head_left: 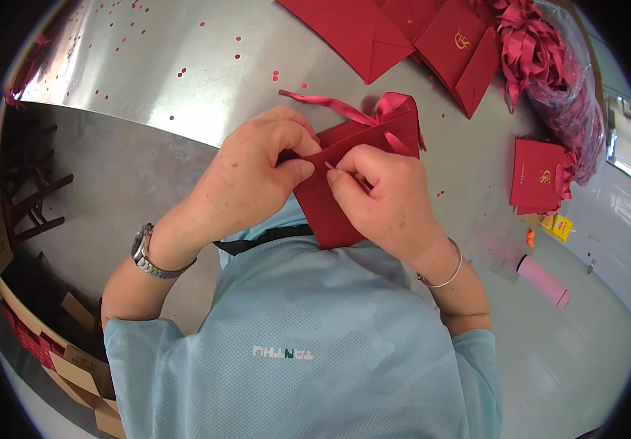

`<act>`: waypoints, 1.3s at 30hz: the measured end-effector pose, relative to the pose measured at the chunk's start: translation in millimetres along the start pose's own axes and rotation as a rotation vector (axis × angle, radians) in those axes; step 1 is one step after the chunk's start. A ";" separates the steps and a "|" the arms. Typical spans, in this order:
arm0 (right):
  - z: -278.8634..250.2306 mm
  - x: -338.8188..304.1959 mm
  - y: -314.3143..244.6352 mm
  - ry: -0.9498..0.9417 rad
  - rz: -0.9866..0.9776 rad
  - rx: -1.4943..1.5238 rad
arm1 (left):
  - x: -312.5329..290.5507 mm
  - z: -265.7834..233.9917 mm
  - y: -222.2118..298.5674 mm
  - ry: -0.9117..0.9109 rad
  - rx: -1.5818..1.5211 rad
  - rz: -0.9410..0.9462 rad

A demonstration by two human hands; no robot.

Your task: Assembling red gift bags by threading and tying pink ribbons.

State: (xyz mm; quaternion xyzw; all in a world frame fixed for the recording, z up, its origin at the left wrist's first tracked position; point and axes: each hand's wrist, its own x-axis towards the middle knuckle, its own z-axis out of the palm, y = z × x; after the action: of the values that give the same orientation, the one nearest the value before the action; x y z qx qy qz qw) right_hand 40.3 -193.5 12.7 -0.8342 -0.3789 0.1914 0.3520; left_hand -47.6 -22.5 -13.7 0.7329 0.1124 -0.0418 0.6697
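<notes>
A dark red paper gift bag (328, 216) is held tilted in front of my body, at the table's near edge. My left hand (251, 170) grips the bag's upper edge at its left side, thumb on the near face and fingers behind. My right hand (387, 192) pinches the tip of a ribbon against the near face, close to the left thumb. A glossy red ribbon (337, 108) loops over the bag's far side, with one loose tail lying out to the left. Part of the bag is hidden under the right hand.
More red bags (447, 47) lie flat on the metal table (191, 88) at the back. A bunch of red ribbons (531, 51) spills from a clear plastic bag. At right are small red bags (537, 175) and a pink bottle (544, 282). Cardboard boxes (74, 377) stand lower left.
</notes>
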 end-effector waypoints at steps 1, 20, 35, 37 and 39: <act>-0.2 3.7 1.3 0.000 -0.001 0.000 | -0.4 1.1 -0.9 0.008 0.030 0.004; -7.3 0.5 -0.8 -0.054 -0.097 -0.016 | 3.8 -2.3 -2.1 0.039 0.172 0.118; -7.9 -5.9 7.0 -0.036 -0.060 0.058 | 6.6 -9.4 -4.2 -0.087 0.267 0.319; -7.9 -7.6 8.0 -0.029 -0.058 0.064 | 5.0 -9.0 -5.2 -0.093 0.244 0.258; -8.7 -8.0 5.9 -0.019 -0.066 0.072 | 3.3 -6.7 -6.4 -0.099 0.220 0.196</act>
State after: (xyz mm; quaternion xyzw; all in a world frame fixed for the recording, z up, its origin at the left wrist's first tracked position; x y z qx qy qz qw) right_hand 43.3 -206.2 14.7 -0.8062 -0.4023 0.2013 0.3843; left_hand -46.4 -15.1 -20.0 0.8062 0.0020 -0.0245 0.5911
